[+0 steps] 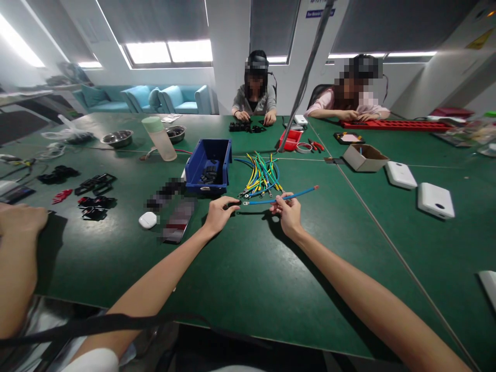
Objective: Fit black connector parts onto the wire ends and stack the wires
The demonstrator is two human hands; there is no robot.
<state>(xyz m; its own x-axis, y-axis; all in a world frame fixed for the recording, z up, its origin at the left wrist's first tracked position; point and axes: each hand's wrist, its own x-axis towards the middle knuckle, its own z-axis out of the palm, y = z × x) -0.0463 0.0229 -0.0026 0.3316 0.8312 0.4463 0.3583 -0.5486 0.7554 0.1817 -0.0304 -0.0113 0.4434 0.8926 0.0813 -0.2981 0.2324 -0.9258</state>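
My right hand [287, 209] is closed around a blue cable [304, 193]. The cable has a metal ring terminal on its left end and bare copper on its right end. Close to that terminal, my left hand [220, 213] pinches a small black piece, mostly hidden by the fingers; whether it touches the terminal I cannot tell. Just beyond both hands lies a loose pile of blue, green and yellow cables [261, 173] with ring terminals. A blue bin [228, 168] holding small black parts stands behind my left hand.
A phone [179, 221] and a white earbud case [148, 220] lie left of my left forearm. Another person's arm [17, 248] rests at the left edge. Further right are a cardboard box [364, 161] and white boxes [436, 200]. Two people sit across the table.
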